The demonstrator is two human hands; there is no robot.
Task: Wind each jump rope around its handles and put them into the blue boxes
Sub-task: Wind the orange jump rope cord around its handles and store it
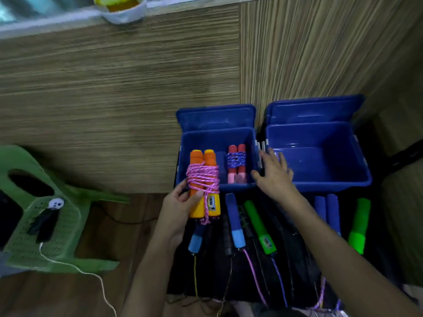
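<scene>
My left hand (177, 203) has its fingers and thumb curled round the orange jump rope (204, 184), a bundle of two orange-and-yellow handles side by side with pink cord wound tight about their middle; I hold it upright at the near left corner of the left blue box (217, 136), its foam tips overlapping the box's front wall. Inside that box, toward the right side, lies a red and pink jump rope (237, 163), already bound with blue-purple cord. My right hand (273, 173) is spread flat with fingers straight, gripping nothing, and it rests across the neighbouring rims where the left box meets the right blue box (320, 156). Both boxes have their lids tipped back against the wood-grain wall (114, 88). Nearer to me, on a dark cloth (293, 271), unwound ropes lie in a row: a blue handle (235, 220) with a light blue tip, a green handle (259, 227), another light blue tip partly hidden under my left wrist, a pair of dark blue handles (327, 211) just past my right forearm, and a further green handle (359, 225) at the far right. Their cords trail toward me. To the left stands a green plastic stool (45, 202) with a white cable (75, 268) running off it across the wooden floor (103, 289). A white bowl (123, 12) sits on the ledge above.
</scene>
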